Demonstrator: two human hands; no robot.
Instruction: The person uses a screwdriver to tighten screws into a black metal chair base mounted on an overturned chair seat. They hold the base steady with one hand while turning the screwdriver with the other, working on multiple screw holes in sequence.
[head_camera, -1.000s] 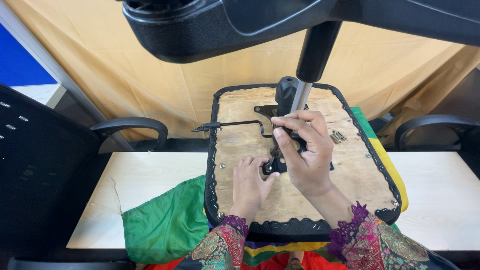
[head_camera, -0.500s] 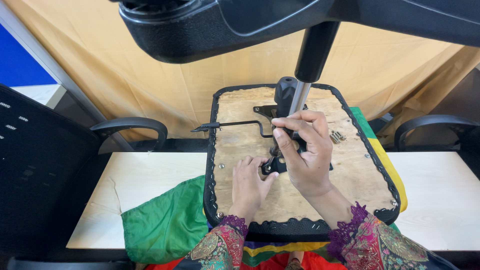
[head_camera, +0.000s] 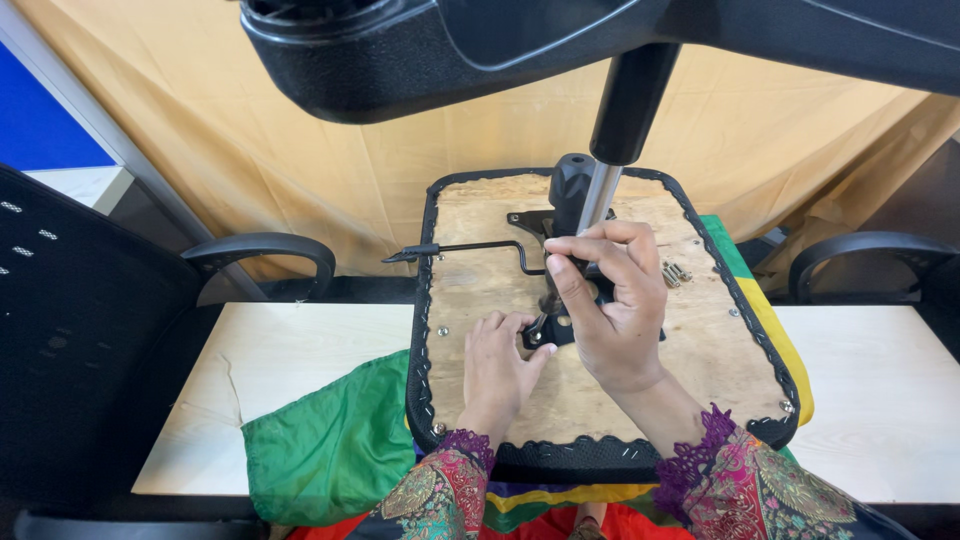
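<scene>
Seat underside (head_camera: 700, 350): plywood panel, black-trimmed, lay on table.
Left hand (head_camera: 497, 372): fingers curled, pinched a bolt at black mechanism plate (head_camera: 556, 325).
Right hand (head_camera: 607, 300): closed around a tool there.

Can't make out the black bracket (head_camera: 560, 325) mid-frame, mostly covered by the right hand (head_camera: 610, 310); loose screws (head_camera: 676, 273) too tiny.

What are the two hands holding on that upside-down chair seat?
The right hand grips the black metal mechanism near the shiny post's base. The left hand pinches a small tool at its lower corner.
</scene>
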